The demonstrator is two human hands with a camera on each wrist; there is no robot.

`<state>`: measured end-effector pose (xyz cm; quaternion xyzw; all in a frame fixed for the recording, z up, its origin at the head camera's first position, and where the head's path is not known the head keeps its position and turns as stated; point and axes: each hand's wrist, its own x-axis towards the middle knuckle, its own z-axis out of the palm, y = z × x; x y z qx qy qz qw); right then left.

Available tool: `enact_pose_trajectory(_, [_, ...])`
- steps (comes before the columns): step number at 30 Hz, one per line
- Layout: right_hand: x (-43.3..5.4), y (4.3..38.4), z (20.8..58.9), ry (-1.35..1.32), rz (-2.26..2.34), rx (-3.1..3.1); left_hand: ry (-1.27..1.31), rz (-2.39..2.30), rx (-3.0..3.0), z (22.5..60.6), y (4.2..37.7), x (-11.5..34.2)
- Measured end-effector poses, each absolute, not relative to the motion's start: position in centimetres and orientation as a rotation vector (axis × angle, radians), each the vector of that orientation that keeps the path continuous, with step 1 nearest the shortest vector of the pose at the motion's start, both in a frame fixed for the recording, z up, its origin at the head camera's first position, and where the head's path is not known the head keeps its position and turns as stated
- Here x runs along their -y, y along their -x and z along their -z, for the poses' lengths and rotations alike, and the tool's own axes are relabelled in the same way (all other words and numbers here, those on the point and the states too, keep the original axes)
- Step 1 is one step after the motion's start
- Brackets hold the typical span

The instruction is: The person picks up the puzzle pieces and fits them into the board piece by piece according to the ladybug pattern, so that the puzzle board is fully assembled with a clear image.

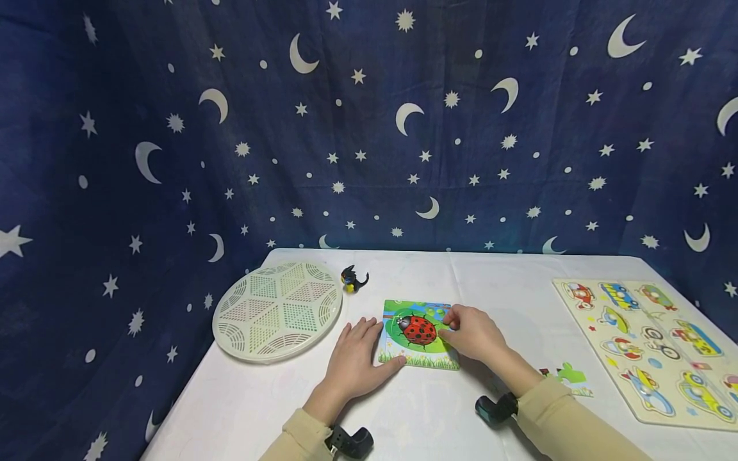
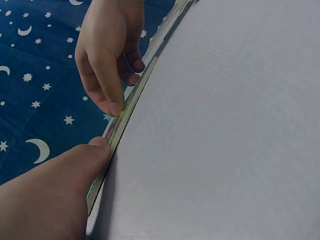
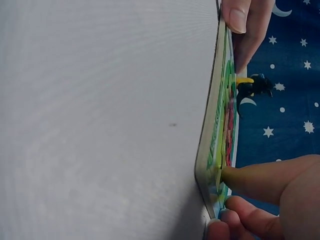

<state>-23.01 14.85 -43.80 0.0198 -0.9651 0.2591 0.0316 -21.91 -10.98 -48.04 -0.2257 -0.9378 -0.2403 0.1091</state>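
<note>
A thin, flat puzzle board with a bright green picture [image 1: 419,349] lies on the white-covered table [image 1: 438,416], in front of the person and between both hands. The left hand [image 1: 356,353] rests with loose fingers at its left edge and thumb at the near edge, likely so it can't slide. The right hand [image 1: 475,333] is on the far right part, thumb and fingers close together with a narrow gap; I can't tell if they pinch a piece or just press down.

The grass faces the person, so the picture is the right way up for them. The red, black-spotted ladybug [image 1: 419,330] lies longways from left to right, a bit slanted, its head pointing left and slightly away. The board looks about square, so I can't pick a long side.

Loose green puzzle pieces [image 1: 571,372] lie beside the right arm, maybe put there for easy reach.
</note>
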Motion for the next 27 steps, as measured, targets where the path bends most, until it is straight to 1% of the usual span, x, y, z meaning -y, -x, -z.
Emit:
enact_pose_trajectory(12, [-15.6, 22.3, 43.4, -0.111, -0.875, 2.942, 0.671, 0.687, 2.759, 48.0, 22.0, 10.9])
enact_pose_trajectory(18, [-16.8, 21.5, 43.0, -0.141, -0.919, 2.940, 0.670, 0.684, 2.756, 48.0, 21.9, 10.9])
enact_pose_trajectory(27, [-19.3, 20.4, 43.7, -0.153, -0.904, 2.965, 0.664, 0.696, 2.764, 48.0, 21.9, 10.9])
